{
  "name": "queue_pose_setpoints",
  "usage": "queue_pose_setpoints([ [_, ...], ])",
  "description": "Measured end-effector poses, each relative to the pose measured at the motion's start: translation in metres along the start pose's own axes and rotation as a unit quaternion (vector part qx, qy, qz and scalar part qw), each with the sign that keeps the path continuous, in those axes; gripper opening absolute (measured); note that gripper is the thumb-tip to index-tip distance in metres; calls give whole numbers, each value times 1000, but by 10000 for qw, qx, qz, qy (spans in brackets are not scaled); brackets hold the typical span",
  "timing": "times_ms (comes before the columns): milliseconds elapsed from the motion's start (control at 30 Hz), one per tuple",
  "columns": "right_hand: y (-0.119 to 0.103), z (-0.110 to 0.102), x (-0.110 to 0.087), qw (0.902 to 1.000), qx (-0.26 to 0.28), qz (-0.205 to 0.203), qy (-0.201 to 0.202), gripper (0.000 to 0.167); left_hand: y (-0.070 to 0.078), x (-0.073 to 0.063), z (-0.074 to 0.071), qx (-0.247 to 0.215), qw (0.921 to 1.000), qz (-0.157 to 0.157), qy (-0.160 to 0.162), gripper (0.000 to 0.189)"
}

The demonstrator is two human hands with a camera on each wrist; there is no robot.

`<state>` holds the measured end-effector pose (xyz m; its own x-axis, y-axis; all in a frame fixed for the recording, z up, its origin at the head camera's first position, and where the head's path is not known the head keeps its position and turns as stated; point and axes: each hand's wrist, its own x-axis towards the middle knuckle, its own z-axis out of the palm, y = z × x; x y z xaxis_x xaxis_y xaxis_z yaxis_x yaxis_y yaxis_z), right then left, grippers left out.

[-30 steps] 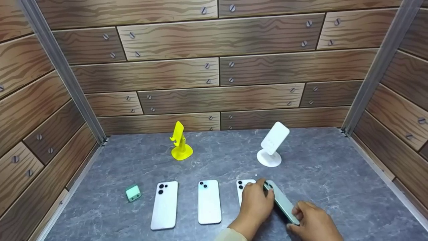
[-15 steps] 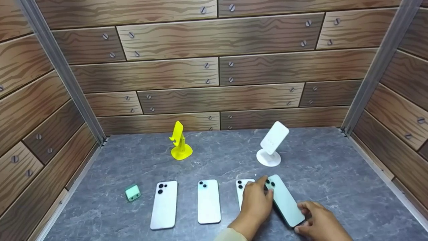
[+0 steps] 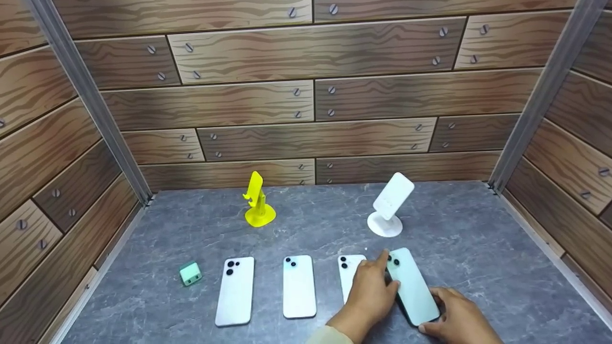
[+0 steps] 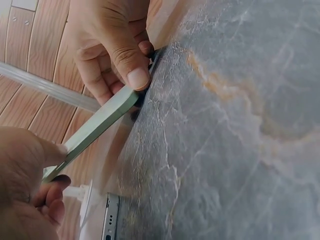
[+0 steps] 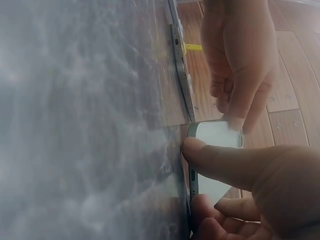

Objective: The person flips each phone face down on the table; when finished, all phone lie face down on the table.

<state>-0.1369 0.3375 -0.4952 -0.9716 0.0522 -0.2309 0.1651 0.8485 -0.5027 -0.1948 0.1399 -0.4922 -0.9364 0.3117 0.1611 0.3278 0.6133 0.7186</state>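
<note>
A pale green smartphone with its camera side up is held between both hands at the right end of a row of phones. My left hand pinches its far left part, one finger at the camera corner. My right hand grips the near right corner, with the thumb along the bottom edge. In the left wrist view, the phone slants from near the tabletop up toward my left hand. Partly covered by the left hand, a white smartphone lies just left of it.
Two more white smartphones lie farther left, then a small green charger plug. Behind them stand a yellow phone stand and a white phone stand. Wood-patterned walls enclose the grey tabletop.
The green smartphone has rolled from a steep sideways tilt to show its back face, and shifted slightly right. Both hands have moved a little right with it.
</note>
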Motion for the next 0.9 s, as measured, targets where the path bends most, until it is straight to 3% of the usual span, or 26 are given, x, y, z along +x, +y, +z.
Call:
queue_pose_setpoints([
  [267,3,1,-1,9995,264,-16,195,106,6,-11,8,581,9969,328,-416,89],
  [533,11,-1,2,9993,88,-167,312,103,7,-18,17,1020,9901,549,-789,91],
  [767,16,-4,4,9993,-80,-212,309,102,6,-21,27,1397,9798,1069,-954,92],
  [900,20,-6,5,9995,-13,-218,247,100,6,-22,30,1513,9775,1044,-1036,89],
])
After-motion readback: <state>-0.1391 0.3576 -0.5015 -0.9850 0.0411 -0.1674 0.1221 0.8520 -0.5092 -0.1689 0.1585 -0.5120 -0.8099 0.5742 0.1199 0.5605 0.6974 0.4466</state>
